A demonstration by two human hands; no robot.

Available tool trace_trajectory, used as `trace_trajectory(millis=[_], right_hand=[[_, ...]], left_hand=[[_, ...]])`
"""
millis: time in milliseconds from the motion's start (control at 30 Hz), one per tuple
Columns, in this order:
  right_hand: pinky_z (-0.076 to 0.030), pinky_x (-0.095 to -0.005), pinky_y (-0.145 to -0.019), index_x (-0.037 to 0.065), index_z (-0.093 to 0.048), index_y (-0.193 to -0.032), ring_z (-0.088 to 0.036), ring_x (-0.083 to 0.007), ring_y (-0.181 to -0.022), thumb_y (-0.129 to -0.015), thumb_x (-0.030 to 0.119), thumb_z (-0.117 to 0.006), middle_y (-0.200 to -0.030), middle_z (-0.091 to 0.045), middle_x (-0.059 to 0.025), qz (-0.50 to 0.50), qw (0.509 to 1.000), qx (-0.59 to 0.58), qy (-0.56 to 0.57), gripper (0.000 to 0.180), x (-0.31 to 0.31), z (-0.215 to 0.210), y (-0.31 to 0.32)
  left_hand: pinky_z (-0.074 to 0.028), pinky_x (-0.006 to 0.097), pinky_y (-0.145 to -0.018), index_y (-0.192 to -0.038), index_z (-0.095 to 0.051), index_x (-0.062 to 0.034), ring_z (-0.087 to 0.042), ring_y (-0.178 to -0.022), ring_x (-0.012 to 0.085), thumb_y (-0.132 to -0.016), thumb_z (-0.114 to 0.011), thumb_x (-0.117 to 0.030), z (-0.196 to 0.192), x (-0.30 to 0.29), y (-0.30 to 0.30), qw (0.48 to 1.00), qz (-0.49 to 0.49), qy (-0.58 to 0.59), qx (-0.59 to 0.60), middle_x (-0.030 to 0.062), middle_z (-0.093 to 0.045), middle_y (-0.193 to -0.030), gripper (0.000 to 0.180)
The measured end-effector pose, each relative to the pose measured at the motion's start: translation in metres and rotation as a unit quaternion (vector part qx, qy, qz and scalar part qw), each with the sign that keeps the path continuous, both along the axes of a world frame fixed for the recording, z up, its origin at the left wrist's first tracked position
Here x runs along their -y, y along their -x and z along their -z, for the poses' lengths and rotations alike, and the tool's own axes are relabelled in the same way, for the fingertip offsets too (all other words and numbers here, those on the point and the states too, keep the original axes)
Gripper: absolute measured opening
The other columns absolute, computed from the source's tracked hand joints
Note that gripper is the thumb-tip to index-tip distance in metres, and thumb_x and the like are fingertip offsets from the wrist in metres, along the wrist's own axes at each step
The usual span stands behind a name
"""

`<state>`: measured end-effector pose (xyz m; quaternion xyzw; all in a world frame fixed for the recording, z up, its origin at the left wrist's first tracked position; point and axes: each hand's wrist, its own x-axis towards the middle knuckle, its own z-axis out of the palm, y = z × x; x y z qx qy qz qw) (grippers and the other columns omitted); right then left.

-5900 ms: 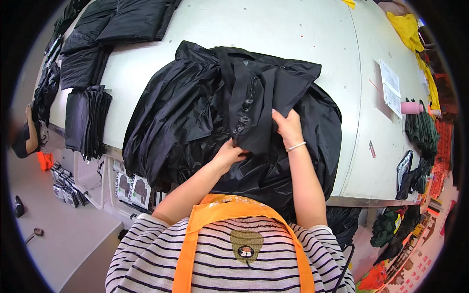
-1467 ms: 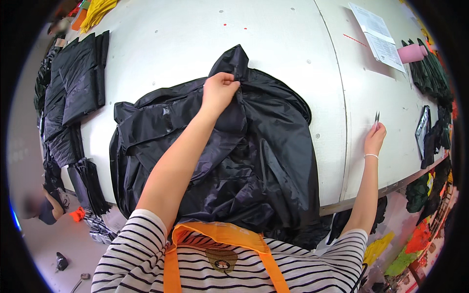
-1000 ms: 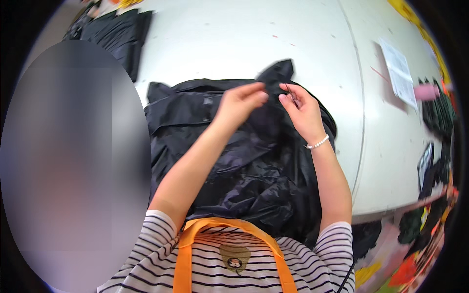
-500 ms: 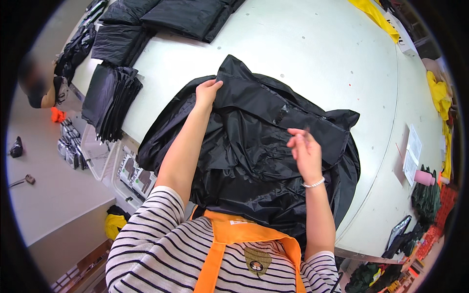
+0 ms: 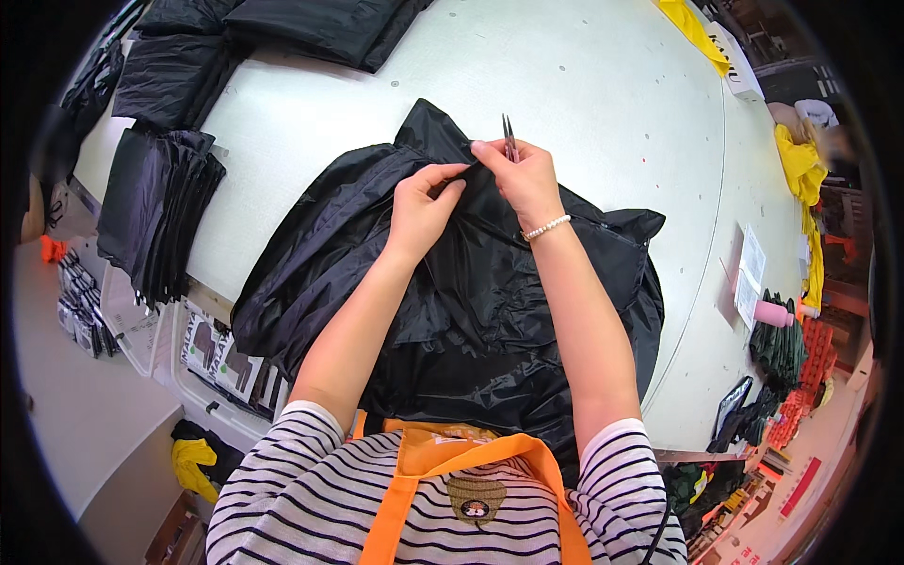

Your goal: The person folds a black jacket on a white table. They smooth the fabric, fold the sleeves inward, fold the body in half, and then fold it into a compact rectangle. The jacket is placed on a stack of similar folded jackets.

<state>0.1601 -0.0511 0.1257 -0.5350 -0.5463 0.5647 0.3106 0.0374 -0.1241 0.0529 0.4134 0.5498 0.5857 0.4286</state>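
Observation:
A black, shiny garment [image 5: 490, 311] lies bunched across the table in front of me, its far corner standing up in a peak. My left hand [image 5: 421, 209] is closed, pinching the garment's cloth just below that peak. Beside it, my right hand [image 5: 527, 184] has finger and thumb pressed together at the cloth's edge. Small metal thread snips [image 5: 509, 137] are held in the right hand, their pointed tips upward and away from the cloth. What the fingertips pinch, perhaps a thread, is too small to make out.
Stacks of folded black cloth [image 5: 155, 212] line the table's left side and far left. A white table [image 5: 584, 104] curves around. At the right are a paper sheet [image 5: 749, 275], a pink thread spool [image 5: 772, 314] and yellow cloth [image 5: 800, 168]. Plastic bins [image 5: 188, 377] stand below left.
My right hand has moved up and left to meet the left hand, and the snips now show in it. The left hand has shifted slightly down and right along the cloth. The view has shifted.

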Motion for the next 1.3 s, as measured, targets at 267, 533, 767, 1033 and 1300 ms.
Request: trace_trajectory(millis=[267,533,767,1033,1300], right_hand=[[-0.036,-0.0215,-0.052,0.000,-0.069,-0.075,-0.047,-0.0037,-0.057,-0.080,0.018,-0.073,-0.064,-0.060,0.0024,-0.047,0.998,0.008,0.036,0.019,-0.003,-0.009,0.001],[-0.037,-0.0238,-0.049,-0.002,-0.069,-0.077,-0.048,-0.0064,-0.053,-0.083,0.021,-0.069,-0.060,-0.060,-0.0021,0.001,0.993,0.062,-0.100,0.023,0.006,0.002,0.005],[-0.038,-0.0248,-0.052,-0.001,-0.066,-0.080,-0.046,-0.0075,-0.053,-0.088,0.024,-0.064,-0.059,-0.058,-0.0045,0.025,0.978,0.126,-0.165,0.027,0.006,0.001,-0.002],[-0.045,-0.0285,-0.064,0.000,-0.053,-0.094,-0.054,-0.0152,-0.065,-0.095,0.028,-0.053,-0.075,-0.060,-0.0087,0.004,0.984,0.101,-0.146,0.028,0.027,0.021,-0.036],[-0.044,-0.0265,-0.059,0.000,-0.056,-0.090,-0.053,-0.0133,-0.062,-0.093,0.024,-0.058,-0.071,-0.060,-0.0074,-0.041,0.983,0.118,-0.133,0.025,0.045,-0.003,-0.034]], left_hand=[[-0.049,0.020,-0.067,-0.128,-0.052,-0.0020,-0.059,-0.074,0.0068,-0.080,-0.065,0.003,-0.045,-0.015,0.005,0.989,-0.002,-0.096,-0.115,0.0089,-0.062,-0.117,0.050],[-0.049,0.020,-0.068,-0.098,-0.069,0.0018,-0.063,-0.075,0.0082,-0.081,-0.068,0.000,-0.029,-0.016,0.000,0.998,-0.055,-0.028,-0.026,0.0053,-0.069,-0.085,0.017],[-0.047,0.020,-0.064,-0.091,-0.071,0.0013,-0.060,-0.070,0.0066,-0.079,-0.071,-0.004,-0.035,-0.004,-0.004,0.991,-0.081,-0.043,-0.100,0.0043,-0.069,-0.081,0.013],[-0.048,0.018,-0.067,-0.089,-0.069,0.0044,-0.061,-0.073,0.0061,-0.079,-0.071,-0.001,-0.033,-0.001,-0.006,0.994,-0.105,0.003,0.024,0.0028,-0.068,-0.080,0.012],[-0.048,0.019,-0.064,-0.084,-0.067,0.0017,-0.059,-0.070,0.0052,-0.076,-0.072,0.003,-0.039,0.005,-0.016,0.980,-0.136,-0.098,-0.105,0.0021,-0.067,-0.078,0.010]])
